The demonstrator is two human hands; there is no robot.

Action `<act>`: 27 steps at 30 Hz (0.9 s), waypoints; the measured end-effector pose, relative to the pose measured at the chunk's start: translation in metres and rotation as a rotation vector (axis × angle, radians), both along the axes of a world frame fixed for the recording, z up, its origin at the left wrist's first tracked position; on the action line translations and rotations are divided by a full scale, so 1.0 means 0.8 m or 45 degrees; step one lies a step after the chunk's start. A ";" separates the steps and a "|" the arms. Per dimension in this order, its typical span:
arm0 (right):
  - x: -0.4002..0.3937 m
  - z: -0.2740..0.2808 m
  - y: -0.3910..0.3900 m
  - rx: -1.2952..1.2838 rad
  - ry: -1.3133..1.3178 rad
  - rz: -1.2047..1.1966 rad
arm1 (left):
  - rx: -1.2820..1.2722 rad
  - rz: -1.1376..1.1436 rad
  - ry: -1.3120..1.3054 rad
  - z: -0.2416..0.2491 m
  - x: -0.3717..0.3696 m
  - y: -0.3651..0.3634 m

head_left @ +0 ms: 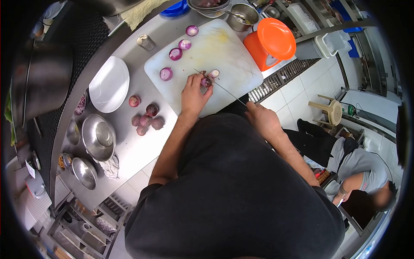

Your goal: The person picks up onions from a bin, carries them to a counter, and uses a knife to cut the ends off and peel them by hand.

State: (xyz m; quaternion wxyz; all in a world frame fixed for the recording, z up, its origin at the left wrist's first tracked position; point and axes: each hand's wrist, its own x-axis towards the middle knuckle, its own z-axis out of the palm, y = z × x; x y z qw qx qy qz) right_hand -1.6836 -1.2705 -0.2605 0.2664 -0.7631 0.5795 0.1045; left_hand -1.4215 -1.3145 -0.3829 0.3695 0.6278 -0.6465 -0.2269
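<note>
My left hand [196, 96] is closed on a red onion [206, 81] at the near part of the white cutting board [233, 56]. In my right hand [262, 120] is the handle of a knife [227, 91], its thin blade reaching across the board to the onion. A small pale cut piece [214, 73] lies beside the blade. Along the board's left side sit several trimmed red onions, one of them a peeled onion [166, 74] nearest my left hand. Whole unpeeled onions [145, 120] are grouped on the steel counter left of the board.
A white oval plate [109, 84] and steel bowls [98, 137] stand on the left counter. An orange bin [260, 47] with a round lid touches the board's right end. At the back is a steel pot [242, 18]. To the right, another person [360, 162] works near a stool [332, 111].
</note>
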 end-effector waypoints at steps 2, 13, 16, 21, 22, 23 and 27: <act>0.002 0.002 -0.002 0.025 0.020 0.028 | 0.062 -0.004 0.061 0.001 0.000 0.000; 0.024 -0.022 -0.029 0.038 -0.094 0.062 | -0.012 -0.002 0.028 -0.007 -0.003 -0.001; 0.027 -0.058 -0.035 0.049 -0.136 0.064 | -0.005 -0.007 0.029 -0.006 -0.003 0.002; 0.026 -0.086 -0.032 0.092 -0.196 0.033 | -0.022 -0.004 0.122 -0.008 -0.003 0.004; 0.026 -0.086 -0.033 0.087 -0.213 0.028 | -0.017 -0.003 0.098 -0.008 -0.004 0.003; 0.024 -0.086 -0.032 0.083 -0.228 0.021 | -0.009 -0.004 0.076 -0.008 -0.004 0.003; 0.022 -0.089 -0.033 0.095 -0.229 0.017 | -0.006 -0.032 0.040 -0.015 -0.003 -0.005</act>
